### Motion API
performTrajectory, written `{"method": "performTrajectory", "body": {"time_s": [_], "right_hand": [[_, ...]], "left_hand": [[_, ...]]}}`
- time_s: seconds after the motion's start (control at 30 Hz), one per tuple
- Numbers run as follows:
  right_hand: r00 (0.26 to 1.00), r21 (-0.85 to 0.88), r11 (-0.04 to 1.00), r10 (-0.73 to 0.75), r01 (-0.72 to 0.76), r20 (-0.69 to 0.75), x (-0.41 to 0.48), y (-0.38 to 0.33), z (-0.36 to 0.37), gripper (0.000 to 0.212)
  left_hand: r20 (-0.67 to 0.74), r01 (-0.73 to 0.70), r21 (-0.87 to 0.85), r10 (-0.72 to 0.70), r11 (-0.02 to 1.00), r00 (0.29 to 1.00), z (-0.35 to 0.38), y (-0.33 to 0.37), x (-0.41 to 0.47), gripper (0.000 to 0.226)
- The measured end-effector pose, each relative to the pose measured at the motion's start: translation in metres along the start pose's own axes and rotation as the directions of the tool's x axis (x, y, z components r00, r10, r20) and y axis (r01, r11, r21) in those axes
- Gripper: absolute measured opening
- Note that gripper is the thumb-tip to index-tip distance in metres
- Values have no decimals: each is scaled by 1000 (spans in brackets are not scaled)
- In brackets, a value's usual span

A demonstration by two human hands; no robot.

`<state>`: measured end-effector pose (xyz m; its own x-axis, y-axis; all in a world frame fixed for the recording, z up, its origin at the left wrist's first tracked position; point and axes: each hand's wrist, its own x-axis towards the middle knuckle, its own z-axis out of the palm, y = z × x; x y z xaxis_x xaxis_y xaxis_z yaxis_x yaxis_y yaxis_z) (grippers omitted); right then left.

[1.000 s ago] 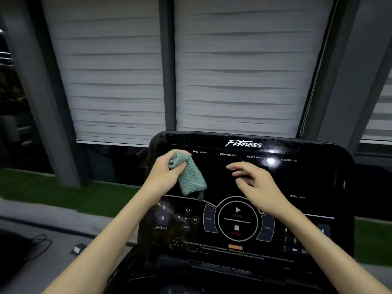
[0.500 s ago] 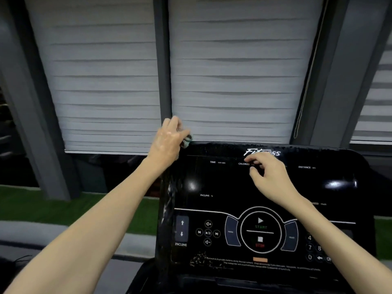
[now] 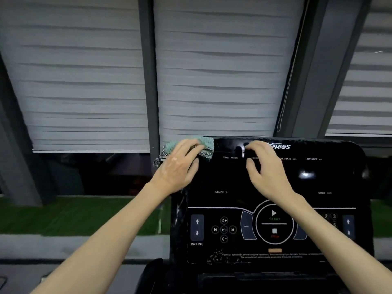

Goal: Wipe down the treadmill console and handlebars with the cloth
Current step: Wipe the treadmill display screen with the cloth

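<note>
The black treadmill console point(image 3: 275, 183) fills the lower right of the view, with its logo along the top edge and the buttons below. A teal textured cloth point(image 3: 206, 146) lies bunched over the console's top left corner. My left hand point(image 3: 180, 166) holds the cloth there, fingers laid over it and thumb beneath. My right hand point(image 3: 265, 172) holds nothing; its bent fingertips touch the glossy top strip beside the logo. The handlebars are out of sight.
Grey window blinds point(image 3: 212, 71) and dark frame posts point(image 3: 148, 81) stand right behind the console. A strip of green turf point(image 3: 74, 215) and grey floor lie to the left below. A dark tray edge point(image 3: 254, 279) runs under the console.
My left hand carried the cloth from the console's middle left up to its top left corner and onto the top edge. My right hand rose to the logo strip.
</note>
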<state>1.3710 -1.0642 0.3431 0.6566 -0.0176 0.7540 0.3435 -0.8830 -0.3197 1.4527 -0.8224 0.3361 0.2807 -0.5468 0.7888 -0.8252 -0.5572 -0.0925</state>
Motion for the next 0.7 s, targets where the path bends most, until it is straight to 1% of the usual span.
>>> {"method": "performTrajectory", "body": {"time_s": [0.07,0.13,0.2,0.3,0.4,0.57,0.7], "right_hand": [[994,-80,991,-102,105,49,0,1,2,49],[968,-187,958,-189,219,164,4,4,6,57],[947,-289,921,-186,261,262,6,7,12,60],[946,-376,895,-128,239,298,5,12,22,62],[942,-406,879,-123,249,311,1,16,26,61],[945,-450,852,-141,267,294,0,25,25,59],[961,-483,845,-115,228,252,-5,27,31,59]], "left_hand": [[94,-51,29,48,998,994,-3,-5,-3,42],[233,-92,136,58,986,971,-6,-10,-3,52],[305,-102,222,30,970,952,-7,-13,-3,57],[306,-90,260,6,961,952,-5,-12,-5,58],[300,-44,229,-27,972,954,1,-4,-18,58],[336,18,162,-73,987,939,11,25,-74,61],[357,79,167,-135,983,924,23,54,-117,67]]}}
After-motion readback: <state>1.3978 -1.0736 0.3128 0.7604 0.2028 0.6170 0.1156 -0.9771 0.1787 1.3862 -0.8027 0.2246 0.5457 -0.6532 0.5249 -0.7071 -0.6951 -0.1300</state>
